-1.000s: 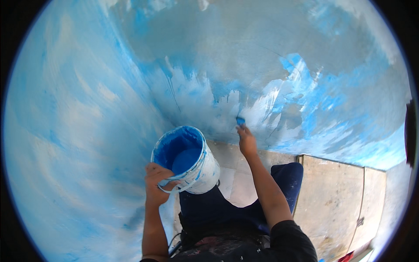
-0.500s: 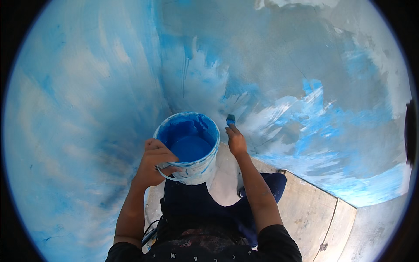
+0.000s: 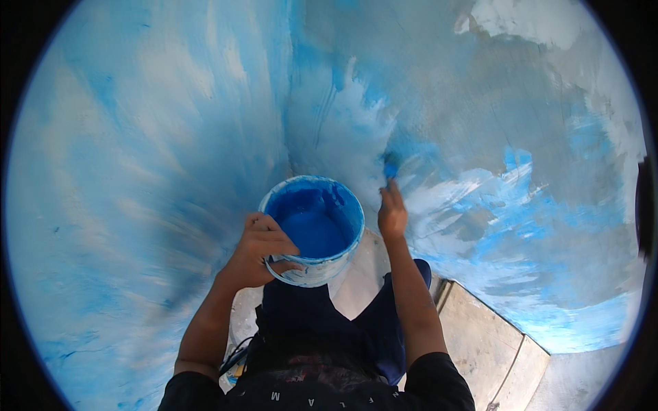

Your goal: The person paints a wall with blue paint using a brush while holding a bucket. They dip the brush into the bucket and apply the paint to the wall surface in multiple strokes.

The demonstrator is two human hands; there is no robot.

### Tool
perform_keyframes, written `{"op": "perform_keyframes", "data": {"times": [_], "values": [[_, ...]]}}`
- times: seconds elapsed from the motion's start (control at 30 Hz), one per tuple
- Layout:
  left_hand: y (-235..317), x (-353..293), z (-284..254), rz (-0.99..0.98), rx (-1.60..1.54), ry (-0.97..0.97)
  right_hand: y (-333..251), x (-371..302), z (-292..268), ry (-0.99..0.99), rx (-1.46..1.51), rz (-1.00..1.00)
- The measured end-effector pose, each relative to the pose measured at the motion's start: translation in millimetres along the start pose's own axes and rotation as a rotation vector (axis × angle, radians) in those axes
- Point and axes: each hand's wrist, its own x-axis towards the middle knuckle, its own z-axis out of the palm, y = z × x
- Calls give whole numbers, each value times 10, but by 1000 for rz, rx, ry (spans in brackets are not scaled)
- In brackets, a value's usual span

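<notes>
Left hand [image 3: 259,250] was clenched on the rim and wire handle of the white paint bucket [image 3: 314,229], held at chest height, blue paint inside. Right hand [image 3: 392,212] gripped a paintbrush [image 3: 391,168], fingers closed round its handle, bristles against the blue-streaked wall [image 3: 480,137] just right of the bucket. Dark trousers [image 3: 329,322] and a pale ledge [image 3: 480,335] sat below.

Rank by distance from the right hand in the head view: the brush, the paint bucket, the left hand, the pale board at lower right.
1. Brush: held in the right hand, against the wall.
2. Paint bucket: just left.
3. Left hand: beyond the bucket.
4. Pale board: below right.
</notes>
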Motion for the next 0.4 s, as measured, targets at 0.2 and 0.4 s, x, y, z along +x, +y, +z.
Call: {"op": "perform_keyframes", "data": {"times": [0.2, 0.4], "values": [[-4, 13, 37, -8, -22, 9, 63, 72, 321, -340, 135, 200], [-60, -55, 54, -33, -32, 39, -383, 1028, -500, 168, 153, 90]]}}
